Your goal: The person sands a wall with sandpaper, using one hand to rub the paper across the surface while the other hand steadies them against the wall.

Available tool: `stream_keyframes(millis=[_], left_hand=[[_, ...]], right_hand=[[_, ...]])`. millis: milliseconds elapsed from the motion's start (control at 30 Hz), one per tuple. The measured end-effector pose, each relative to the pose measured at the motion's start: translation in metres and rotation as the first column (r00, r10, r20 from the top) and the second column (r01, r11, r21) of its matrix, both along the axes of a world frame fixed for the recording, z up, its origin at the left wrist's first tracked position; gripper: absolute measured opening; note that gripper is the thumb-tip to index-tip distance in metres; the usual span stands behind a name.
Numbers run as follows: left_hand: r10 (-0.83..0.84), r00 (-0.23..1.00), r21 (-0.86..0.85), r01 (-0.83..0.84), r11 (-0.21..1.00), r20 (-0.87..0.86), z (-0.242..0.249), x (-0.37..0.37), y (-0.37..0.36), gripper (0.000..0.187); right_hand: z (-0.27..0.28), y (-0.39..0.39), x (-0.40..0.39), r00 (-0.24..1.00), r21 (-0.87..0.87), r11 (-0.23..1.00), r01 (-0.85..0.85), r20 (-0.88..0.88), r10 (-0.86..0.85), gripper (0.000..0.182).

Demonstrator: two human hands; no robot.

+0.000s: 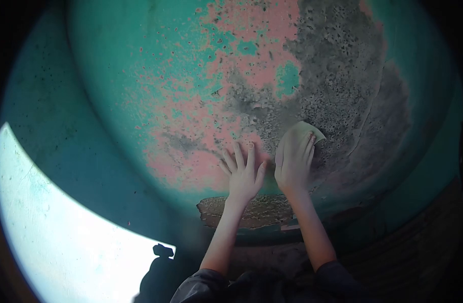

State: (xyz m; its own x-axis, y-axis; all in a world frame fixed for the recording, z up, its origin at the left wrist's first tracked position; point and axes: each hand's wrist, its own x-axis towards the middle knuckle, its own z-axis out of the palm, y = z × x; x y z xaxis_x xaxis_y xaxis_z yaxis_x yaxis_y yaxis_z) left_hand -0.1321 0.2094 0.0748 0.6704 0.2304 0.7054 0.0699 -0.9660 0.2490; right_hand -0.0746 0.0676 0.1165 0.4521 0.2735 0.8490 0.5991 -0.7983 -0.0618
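Observation:
My left hand [244, 174] lies with spread fingers against a curved teal-painted surface [110, 65], on a patch of pink undercoat [176, 166]. Nothing is held in it. To its right, my right hand [294, 161] presses a pale piece of sandpaper [303, 127] flat to the surface, its fingers close together over the sheet. Part of the sandpaper is hidden under the palm. Around and above that hand spreads a rough, pitted grey area [337, 96], dusty near the fingers. Fine dust coats both hands.
Below my wrists, a flaked patch [257, 211] exposes rough brown material. Bright light [54, 227] falls on the teal wall at lower left, where a dark shadow [158, 275] of a head-worn device shows. A raised crack line [370, 116] runs down the right side.

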Motion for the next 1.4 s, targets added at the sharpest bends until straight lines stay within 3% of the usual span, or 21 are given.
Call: stream_keyframes(millis=[67, 133, 200, 300, 367, 500, 567, 667, 800, 967, 1133, 1233, 1333, 1400], left_hand=[[0.046, 0.987, -0.034, -0.052, 0.998, -0.155, -0.002, 0.003, 0.000, 0.078], [0.058, 0.986, -0.014, -0.060, 0.998, -0.154, -0.011, 0.007, 0.000, 0.081], [0.075, 0.986, 0.006, -0.075, 0.997, -0.151, -0.010, 0.011, 0.000, 0.083], [0.122, 0.979, 0.033, -0.118, 0.992, -0.165, -0.015, 0.013, -0.002, 0.085], [0.124, 0.992, 0.017, -0.123, 0.992, -0.035, -0.018, 0.016, -0.001, 0.077], [0.137, 0.990, 0.032, -0.135, 0.990, -0.046, -0.021, 0.018, -0.002, 0.079], [0.156, 0.987, 0.019, -0.156, 0.988, -0.036, -0.022, 0.019, -0.003, 0.080], [0.160, 0.987, 0.024, -0.160, 0.987, -0.009, -0.028, 0.023, -0.002, 0.081], [0.145, 0.989, 0.044, -0.146, 0.988, 0.030, -0.035, 0.028, 0.001, 0.083], [0.128, 0.992, 0.019, -0.129, 0.992, 0.010, -0.036, 0.027, 0.002, 0.085], [0.123, 0.992, 0.016, -0.124, 0.992, 0.012, -0.038, 0.027, 0.003, 0.086], [0.107, 0.994, 0.004, -0.107, 0.994, 0.024, -0.038, 0.028, 0.003, 0.087], [0.099, 0.995, -0.014, -0.099, 0.995, 0.016, -0.037, 0.027, 0.003, 0.088], [0.092, 0.996, -0.024, -0.092, 0.995, -0.002, -0.032, 0.025, 0.001, 0.088]], right_hand=[[-0.054, 0.001, -0.001, 0.998, -0.002, 1.000, 0.005, -0.061, -0.005, 0.072], [-0.068, -0.005, -0.004, 0.995, -0.034, 0.999, 0.028, -0.098, -0.031, 0.072], [-0.054, -0.005, -0.005, 0.990, -0.066, 0.997, 0.042, -0.134, -0.051, 0.073], [-0.022, -0.012, 0.006, 0.995, 0.105, 0.994, -0.035, -0.093, 0.045, 0.074], [-0.016, -0.014, 0.008, 0.990, 0.179, 0.982, -0.067, -0.108, 0.087, 0.075], [-0.104, -0.014, 0.000, 0.985, 0.127, 0.992, -0.020, -0.170, 0.042, 0.075], [-0.134, -0.017, -0.006, 0.943, 0.063, 0.996, -0.056, -0.324, 0.074, 0.074], [-0.104, -0.018, 0.007, 0.982, 0.185, 0.982, -0.038, -0.176, 0.071, 0.074], [-0.055, -0.023, 0.011, 0.981, 0.269, 0.961, -0.056, -0.167, 0.104, 0.074], [-0.125, -0.011, -0.003, 0.952, 0.144, 0.986, -0.088, -0.280, 0.126, 0.073], [-0.074, -0.009, 0.010, 0.979, 0.181, 0.979, -0.095, -0.162, 0.125, 0.072], [-0.080, -0.005, 0.013, 0.982, 0.176, 0.980, -0.090, -0.148, 0.117, 0.072], [-0.149, 0.002, -0.005, 0.956, 0.160, 0.983, -0.095, -0.261, 0.135, 0.072], [-0.157, -0.004, -0.013, 0.945, 0.148, 0.984, -0.096, -0.297, 0.136, 0.073]])
